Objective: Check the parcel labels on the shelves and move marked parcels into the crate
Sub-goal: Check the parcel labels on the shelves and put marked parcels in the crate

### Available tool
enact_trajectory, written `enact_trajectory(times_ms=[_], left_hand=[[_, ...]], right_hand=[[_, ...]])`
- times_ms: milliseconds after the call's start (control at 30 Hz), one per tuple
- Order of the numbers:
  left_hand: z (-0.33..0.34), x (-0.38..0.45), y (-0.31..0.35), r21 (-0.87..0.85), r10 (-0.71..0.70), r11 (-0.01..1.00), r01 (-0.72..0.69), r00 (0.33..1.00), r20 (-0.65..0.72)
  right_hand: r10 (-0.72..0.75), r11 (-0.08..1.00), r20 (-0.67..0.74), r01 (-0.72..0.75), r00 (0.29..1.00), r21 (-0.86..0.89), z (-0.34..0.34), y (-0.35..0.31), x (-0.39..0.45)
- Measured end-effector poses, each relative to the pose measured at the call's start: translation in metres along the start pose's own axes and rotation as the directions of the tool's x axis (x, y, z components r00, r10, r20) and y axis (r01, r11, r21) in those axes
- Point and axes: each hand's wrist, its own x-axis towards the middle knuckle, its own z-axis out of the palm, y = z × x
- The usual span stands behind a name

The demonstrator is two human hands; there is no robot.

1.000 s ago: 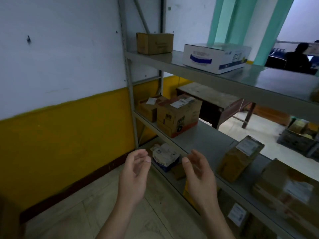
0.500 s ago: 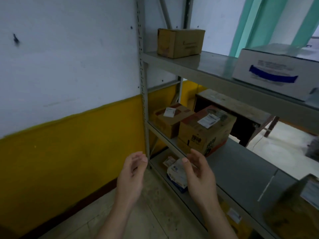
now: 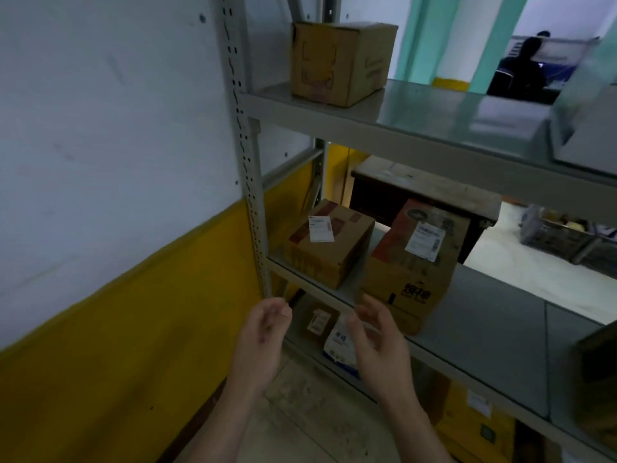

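Two brown cardboard parcels stand on the middle shelf (image 3: pixel 484 315) of a grey metal rack: a smaller one (image 3: pixel 329 245) at the left end and a taller one (image 3: pixel 412 265) to its right, each with a white label on top. Another cardboard box (image 3: pixel 340 61) sits on the upper shelf. My left hand (image 3: pixel 262 339) and my right hand (image 3: pixel 380 345) hover side by side below the middle shelf's front edge, palms facing each other, fingers loosely curled, holding nothing. The right fingertips are just in front of the taller parcel's lower corner.
On the bottom shelf lie a small labelled box (image 3: pixel 319 320) and a white and blue packet (image 3: pixel 340 345). A dark crate (image 3: pixel 557 235) with items stands on the floor beyond the rack, past a wooden table (image 3: pixel 430 185). A person (image 3: pixel 521 71) sits far back right. The white and yellow wall is on the left.
The view has moved closer to the rack's left end and the two middle-shelf parcels appear larger. Both hands keep their pose, still holding nothing.
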Motion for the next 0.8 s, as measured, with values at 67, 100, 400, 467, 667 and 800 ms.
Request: enact_trajectory(times_ms=[67, 100, 400, 467, 667, 800], left_hand=[[-0.006, 0.022, -0.008, -0.006, -0.01, 1.0, 0.01, 1.0, 0.025], [-0.007, 0.036, -0.015, -0.008, -0.012, 1.0, 0.012, 0.999, 0.041], [-0.006, 0.142, -0.078, 0.133, -0.076, 0.99, 0.051, 0.978, 0.196], [-0.006, 0.165, -0.093, 0.157, -0.093, 0.986, 0.056, 0.966, 0.241], [-0.005, 0.221, -0.154, 0.227, -0.122, 0.973, 0.048, 0.939, 0.323], [0.003, 0.256, -0.202, 0.283, -0.154, 0.958, 0.051, 0.921, 0.357]], right_hand=[[0.013, 1.0, -0.009, -0.013, 1.0, -0.024, 0.018, 0.003, 0.009], [0.024, 0.999, -0.019, -0.024, 1.0, -0.029, 0.029, 0.008, 0.016], [0.131, 0.99, -0.027, -0.132, 0.991, -0.052, 0.105, 0.051, 0.08], [0.122, 0.988, -0.038, -0.125, 0.992, -0.095, 0.126, 0.069, 0.096], [0.167, 0.967, -0.036, -0.171, 0.985, -0.188, 0.179, 0.116, 0.122], [0.208, 0.933, -0.056, -0.215, 0.977, -0.289, 0.21, 0.157, 0.135]])
